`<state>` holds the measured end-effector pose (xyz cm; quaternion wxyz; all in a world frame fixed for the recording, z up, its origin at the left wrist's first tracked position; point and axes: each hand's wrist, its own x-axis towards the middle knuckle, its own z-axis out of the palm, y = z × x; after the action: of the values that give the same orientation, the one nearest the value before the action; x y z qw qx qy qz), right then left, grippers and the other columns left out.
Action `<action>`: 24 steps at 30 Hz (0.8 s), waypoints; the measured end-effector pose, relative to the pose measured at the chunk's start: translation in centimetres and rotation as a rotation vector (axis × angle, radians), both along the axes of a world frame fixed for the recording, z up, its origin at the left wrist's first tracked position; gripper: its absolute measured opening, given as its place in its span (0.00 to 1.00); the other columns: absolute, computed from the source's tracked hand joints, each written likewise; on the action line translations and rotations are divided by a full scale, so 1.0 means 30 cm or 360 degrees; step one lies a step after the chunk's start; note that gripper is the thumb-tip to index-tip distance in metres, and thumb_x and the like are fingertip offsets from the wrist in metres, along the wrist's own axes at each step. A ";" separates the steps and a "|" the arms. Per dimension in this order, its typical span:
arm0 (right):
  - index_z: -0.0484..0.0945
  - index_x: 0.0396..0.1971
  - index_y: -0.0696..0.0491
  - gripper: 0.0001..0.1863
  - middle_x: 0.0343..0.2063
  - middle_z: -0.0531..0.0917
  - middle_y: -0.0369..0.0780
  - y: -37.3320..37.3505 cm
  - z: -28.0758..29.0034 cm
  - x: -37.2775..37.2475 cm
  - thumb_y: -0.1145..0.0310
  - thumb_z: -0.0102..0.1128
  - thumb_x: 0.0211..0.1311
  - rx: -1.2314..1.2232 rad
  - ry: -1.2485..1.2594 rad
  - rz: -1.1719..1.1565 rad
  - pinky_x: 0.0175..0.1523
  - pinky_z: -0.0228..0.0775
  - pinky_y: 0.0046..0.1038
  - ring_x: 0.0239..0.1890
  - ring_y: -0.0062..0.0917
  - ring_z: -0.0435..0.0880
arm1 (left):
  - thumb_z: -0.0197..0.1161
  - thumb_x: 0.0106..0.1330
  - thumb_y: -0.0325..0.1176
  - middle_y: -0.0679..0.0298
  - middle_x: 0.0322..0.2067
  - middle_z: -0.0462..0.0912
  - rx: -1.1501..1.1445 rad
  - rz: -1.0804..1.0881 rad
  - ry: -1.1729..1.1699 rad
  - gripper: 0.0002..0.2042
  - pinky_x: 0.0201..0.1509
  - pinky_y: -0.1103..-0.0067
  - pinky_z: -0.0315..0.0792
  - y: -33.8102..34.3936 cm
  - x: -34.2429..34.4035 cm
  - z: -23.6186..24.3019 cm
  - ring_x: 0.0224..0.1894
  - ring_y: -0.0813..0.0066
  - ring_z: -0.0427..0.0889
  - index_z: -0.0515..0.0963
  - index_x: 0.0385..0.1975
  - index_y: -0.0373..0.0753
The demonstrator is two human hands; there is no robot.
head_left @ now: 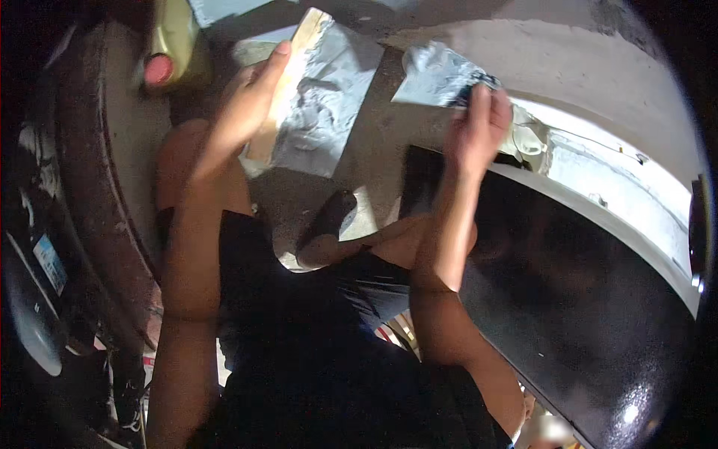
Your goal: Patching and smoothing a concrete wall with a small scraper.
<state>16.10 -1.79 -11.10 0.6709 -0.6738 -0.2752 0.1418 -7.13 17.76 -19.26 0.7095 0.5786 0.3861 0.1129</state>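
**Paste-covered plate in the left hand, smeared blade in the right**

The left hand (pixel 250 101) grips a pale wooden strip (pixel 288 82) along the near-left edge of a flat plate (pixel 351 90), its thumb lying on the wood. Wet grey-white paste (pixel 318 105) sits in a thick, ridged heap on the plate, close to the strip, and thinner smears spread toward the far edge. The right hand (pixel 479 131), slightly blurred, is closed on the dark end of a broad scraper blade (pixel 430 75); its fingers hide most of that grip. The blade points left toward the plate, coated with the same paste, and a gap separates the 2 tools.

Both are held out in front of the person's bent legs. At upper left, beyond the left hand, is a yellowish jug (pixel 176 34) with a red cap (pixel 158 69). A black glossy panel (pixel 568 299) extends along the right, below a pale wall (pixel 538 52).
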 end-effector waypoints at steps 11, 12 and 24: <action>0.84 0.36 0.59 0.06 0.33 0.86 0.41 0.095 0.158 -0.131 0.78 0.66 0.59 -0.0781 -0.1491 0.0698 0.37 0.71 0.22 0.32 0.21 0.80 | 0.42 0.75 0.61 0.51 0.43 0.84 0.0251 -0.0103 -0.0124 0.33 0.57 0.75 0.68 0.024 -0.010 0.020 0.48 0.69 0.79 0.78 0.51 0.32; 0.84 0.42 0.56 0.10 0.31 0.85 0.38 0.093 0.139 -0.130 0.74 0.66 0.60 -0.0822 -0.1213 0.0634 0.43 0.75 0.26 0.32 0.27 0.82 | 0.42 0.75 0.61 0.51 0.43 0.84 0.0253 -0.0099 -0.0118 0.33 0.57 0.75 0.68 0.024 -0.014 0.010 0.48 0.69 0.79 0.78 0.51 0.32; 0.82 0.44 0.60 0.13 0.32 0.84 0.31 0.078 0.089 -0.135 0.68 0.66 0.65 -0.0896 0.0105 0.0380 0.38 0.67 0.14 0.32 0.09 0.75 | 0.46 0.74 0.60 0.61 0.45 0.82 0.0084 0.0135 -0.0206 0.33 0.57 0.79 0.68 0.023 -0.013 -0.018 0.47 0.76 0.77 0.78 0.51 0.29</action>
<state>12.04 0.56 -8.44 0.4451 -0.7910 -0.2805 0.3123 -7.52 18.44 -19.80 0.7121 0.5716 0.3605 0.1902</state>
